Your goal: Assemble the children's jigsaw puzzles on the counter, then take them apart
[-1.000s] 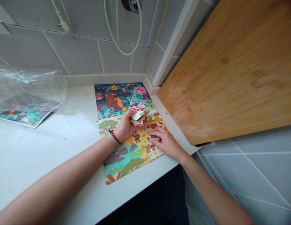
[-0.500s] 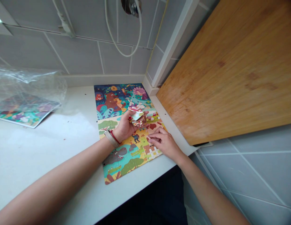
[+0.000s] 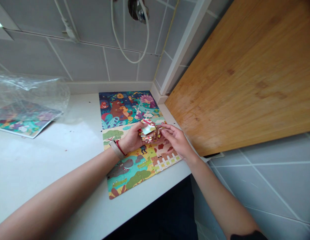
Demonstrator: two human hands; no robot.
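My left hand [image 3: 133, 138] is closed around a stack of small cardboard puzzle pieces [image 3: 148, 130], its thumb on top. The stack is held above a colourful jigsaw puzzle [image 3: 140, 175] lying on the white counter. My right hand [image 3: 176, 140] is at the stack's right side, with thumb and fingertips closed on the edge pieces; part of its grip is hidden. Forest animals show on the puzzle's far part. A hippo, crocodiles, a cow and a white fence show on the near part.
On the white counter [image 3: 77, 140] at left, a clear plastic bag [image 3: 40, 86] covers part of a printed picture sheet [image 3: 32, 128]. A wooden board [image 3: 234, 83] stands at the right. Behind, a white cable [image 3: 130, 60] hangs against grey wall tiles.
My right hand has moved up from the fenced cow area of the puzzle to the stack in my left hand. More of the cow and fence is now visible. The view has shifted slightly.
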